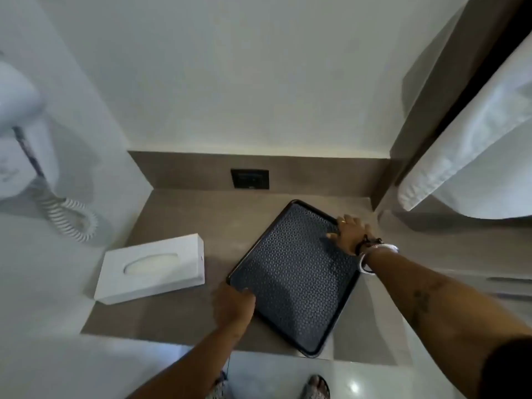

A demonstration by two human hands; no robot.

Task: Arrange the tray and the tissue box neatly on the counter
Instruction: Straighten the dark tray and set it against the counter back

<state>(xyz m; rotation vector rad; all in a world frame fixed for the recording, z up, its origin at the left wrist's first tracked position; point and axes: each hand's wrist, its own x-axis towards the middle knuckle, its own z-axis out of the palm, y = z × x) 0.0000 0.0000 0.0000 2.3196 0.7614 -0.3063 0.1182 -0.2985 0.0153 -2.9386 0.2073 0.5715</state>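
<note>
A dark rectangular tray (290, 277) with a patterned blue-grey inside lies skewed on the brown counter (178, 315), one corner reaching the front edge. My left hand (233, 305) grips its near-left corner, thumb over the rim. My right hand (349, 233) holds the far-right corner, fingers curled over the rim. A white tissue box (151, 267) lies flat to the left of the tray, slightly angled, with a tissue showing in its oval slot. A gap separates box and tray.
A black wall socket (250, 179) sits in the brown backsplash behind the tray. A white wall-mounted hair dryer (20, 133) with a coiled cord (72, 217) hangs at the left. White towels (472, 145) hang at the right. A sandalled foot (316, 385) shows below on the tiled floor.
</note>
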